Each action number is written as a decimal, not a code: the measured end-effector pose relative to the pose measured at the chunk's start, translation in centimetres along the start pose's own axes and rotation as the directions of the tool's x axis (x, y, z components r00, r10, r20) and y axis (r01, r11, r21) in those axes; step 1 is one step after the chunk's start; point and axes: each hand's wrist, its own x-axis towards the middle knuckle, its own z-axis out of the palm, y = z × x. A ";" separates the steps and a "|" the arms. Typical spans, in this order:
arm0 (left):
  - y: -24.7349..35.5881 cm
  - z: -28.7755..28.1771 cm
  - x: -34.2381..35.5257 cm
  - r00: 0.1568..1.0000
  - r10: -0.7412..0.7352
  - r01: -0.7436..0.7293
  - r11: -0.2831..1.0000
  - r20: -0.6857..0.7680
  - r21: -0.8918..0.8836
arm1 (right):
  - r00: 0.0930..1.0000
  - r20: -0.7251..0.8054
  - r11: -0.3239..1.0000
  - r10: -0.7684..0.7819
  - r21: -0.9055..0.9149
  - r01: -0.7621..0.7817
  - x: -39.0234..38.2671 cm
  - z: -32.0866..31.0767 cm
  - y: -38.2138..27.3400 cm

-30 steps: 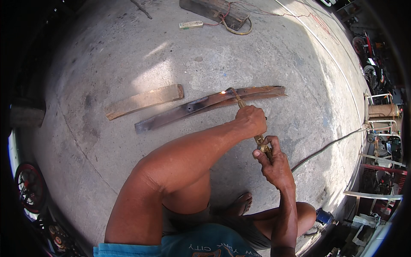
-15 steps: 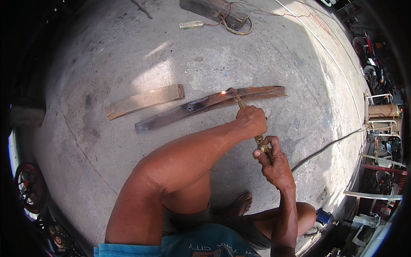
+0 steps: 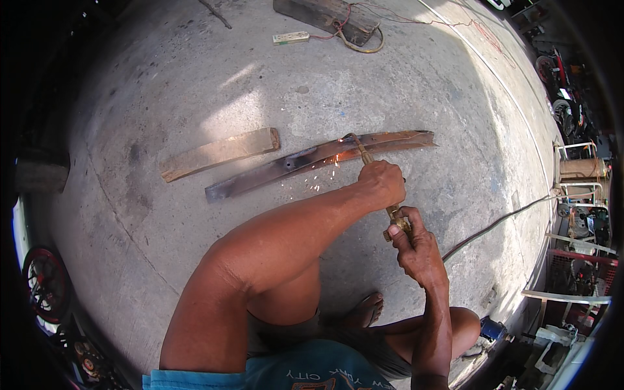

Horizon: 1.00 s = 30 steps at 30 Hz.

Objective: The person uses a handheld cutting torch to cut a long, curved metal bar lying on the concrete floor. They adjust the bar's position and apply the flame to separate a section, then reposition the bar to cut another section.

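My left hand (image 3: 382,184) is wrapped around the brass body of a cutting torch (image 3: 366,156). Further back on the same torch, at its valve end, my right hand (image 3: 418,250) closes with thumb and fingers on the fittings. The bent torch tip rests close over a long rusty steel angle bar (image 3: 260,173) lying on the concrete. A small orange glow marks the metal by the tip. Bright sparks (image 3: 317,179) spray from there toward me and to the left. A dark hole shows in the bar left of the glow.
A wooden block (image 3: 221,153) lies just left of the bar. A dark timber (image 3: 328,18) with wires and a pale power strip (image 3: 290,38) sits at the far side. The torch hose (image 3: 494,224) runs right toward a gas cylinder (image 3: 582,169). My bare foot (image 3: 365,311) is near.
Sparks now fly from the bar beneath the torch tip, where only a bright glowing spot showed before. The glow has shrunk. Both hands stay almost in place.
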 end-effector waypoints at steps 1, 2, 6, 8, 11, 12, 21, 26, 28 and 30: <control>-0.2 0.1 0.1 1.000 0.017 -0.017 1.000 -0.008 -0.003 | 1.000 0.007 1.000 0.003 0.004 -0.003 0.0 0.0 -0.1; -0.4 0.2 0.1 0.999 0.035 -0.035 0.999 -0.015 -0.006 | 1.000 0.014 1.000 0.006 0.009 -0.006 0.0 -0.1 -0.2; -0.5 0.3 0.1 0.999 0.038 -0.039 0.999 -0.035 -0.030 | 1.000 0.010 1.000 0.000 -0.001 0.000 0.0 -0.1 -0.4; -0.2 0.0 -0.1 1.000 0.006 -0.006 1.000 -0.003 -0.026 | 1.000 0.019 1.000 0.016 0.010 -0.016 0.0 -0.2 -0.5; 0.0 -0.3 -0.2 1.000 -0.011 0.011 1.000 0.022 -0.008 | 1.000 0.022 1.000 0.017 0.014 -0.017 -0.1 -0.2 -0.5; 0.0 -0.3 -0.2 1.000 -0.012 0.012 1.000 0.027 0.000 | 1.000 0.021 1.000 0.013 0.014 -0.013 -0.1 -0.2 -0.5; -0.6 0.4 0.3 1.000 0.019 -0.019 1.000 -0.012 0.005 | 1.000 0.025 1.000 0.012 -0.004 -0.011 -0.1 -0.2 -0.5; -0.6 0.3 0.1 1.000 0.010 -0.010 1.000 -0.005 0.002 | 1.000 0.024 1.000 -0.002 -0.006 0.002 -0.1 -0.1 -0.4; -0.5 0.2 0.0 1.000 0.012 -0.012 1.000 -0.006 0.006 | 1.000 0.020 1.000 -0.006 -0.009 0.006 -0.1 -0.1 -0.3; -0.4 0.1 0.0 1.000 0.013 -0.013 1.000 -0.001 0.011 | 1.000 0.019 1.000 -0.004 -0.013 0.004 -0.2 -0.1 -0.4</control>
